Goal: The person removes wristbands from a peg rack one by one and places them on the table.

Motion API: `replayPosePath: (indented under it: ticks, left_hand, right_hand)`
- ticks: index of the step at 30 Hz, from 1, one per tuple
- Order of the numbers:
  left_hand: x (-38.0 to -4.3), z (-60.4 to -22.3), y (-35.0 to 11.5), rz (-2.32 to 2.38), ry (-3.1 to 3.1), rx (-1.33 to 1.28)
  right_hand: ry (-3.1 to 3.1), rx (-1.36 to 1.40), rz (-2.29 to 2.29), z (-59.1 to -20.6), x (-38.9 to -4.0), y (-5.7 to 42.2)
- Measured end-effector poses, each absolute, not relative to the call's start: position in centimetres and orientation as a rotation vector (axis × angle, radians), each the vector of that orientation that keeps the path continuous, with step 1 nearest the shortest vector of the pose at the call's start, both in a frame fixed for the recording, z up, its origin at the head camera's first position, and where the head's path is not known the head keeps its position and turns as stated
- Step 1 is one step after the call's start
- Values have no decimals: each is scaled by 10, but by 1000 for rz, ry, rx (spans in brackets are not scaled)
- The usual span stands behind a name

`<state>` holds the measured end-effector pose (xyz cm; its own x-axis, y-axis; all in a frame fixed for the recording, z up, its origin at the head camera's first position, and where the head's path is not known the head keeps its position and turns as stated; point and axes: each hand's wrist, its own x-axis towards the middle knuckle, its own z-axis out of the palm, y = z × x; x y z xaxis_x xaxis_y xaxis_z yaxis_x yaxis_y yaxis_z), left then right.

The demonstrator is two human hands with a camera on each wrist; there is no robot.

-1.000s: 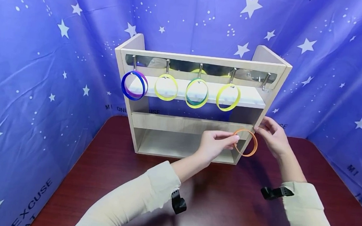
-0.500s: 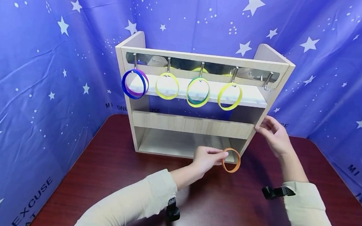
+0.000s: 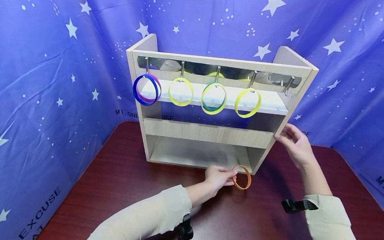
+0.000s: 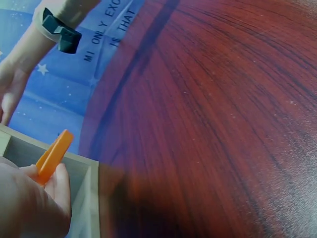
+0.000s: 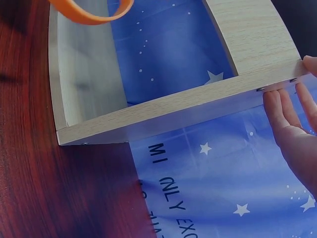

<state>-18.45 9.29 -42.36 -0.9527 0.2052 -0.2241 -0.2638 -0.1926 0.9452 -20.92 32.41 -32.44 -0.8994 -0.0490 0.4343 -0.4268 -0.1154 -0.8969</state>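
Observation:
An orange ring band [image 3: 249, 180] is pinched between the thumb and fingers of my left hand [image 3: 217, 177], low in front of the wooden rack's lower right corner. The left wrist view shows the orange band [image 4: 55, 156] edge-on at the fingertips. My right hand [image 3: 295, 146] touches the right side panel of the rack [image 3: 208, 132]. In the right wrist view, the thumb of this hand [image 5: 295, 136] lies at the panel's front edge and its extended fingers rest against the outer face.
Blue and purple bands [image 3: 135, 93] share the leftmost hook. Yellow bands [image 3: 169, 96] hang from the middle hooks, one with a green band [image 3: 213, 109] behind it. The rightmost hook [image 3: 288, 86] is bare. A starry blue curtain [image 3: 83, 53] surrounds the dark red table [image 3: 113, 189].
My left hand has carried the orange band down and slightly left, from beside the rack's right panel to low in front of its base. My right hand keeps its place on the panel.

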Motion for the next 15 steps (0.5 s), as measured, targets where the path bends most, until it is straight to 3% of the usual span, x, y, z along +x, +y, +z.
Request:
replayPosePath:
  ticks: [15]
  left_hand:
    - [-170, -424, 101, 2151, 1851, -142]
  right_hand:
    - [-1875, 543, 2117, -327, -209, 325]
